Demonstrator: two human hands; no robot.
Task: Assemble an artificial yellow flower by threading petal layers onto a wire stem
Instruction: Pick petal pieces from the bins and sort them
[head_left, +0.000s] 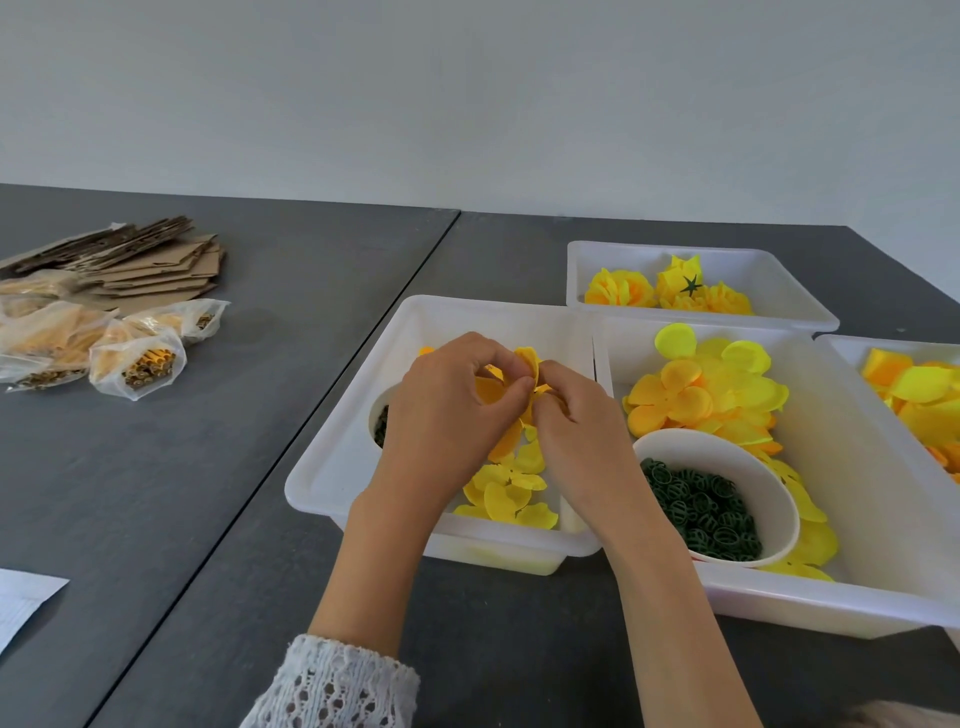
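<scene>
Wire stem not visible; hidden inside the fingers if present. Left hand (447, 410) and right hand (576, 415) both pinch a yellow petal cluster (519, 384), each grip grasping it, above the near white tray (332, 467). That tray holds loose fabric petals (506, 496) and a cup mostly hidden by the left hand. Middle tray (852, 519): round petal layers, white bowl (779, 499) of dark green rings. Far tray (769, 270): finished flowers (670, 291). Right tray cut off.

Yellow and orange petals (696, 395) fill white trays (332, 467), dark green rings (706, 512) fill a white bowl (774, 493), and the bench (156, 493) is dark grey.
</scene>
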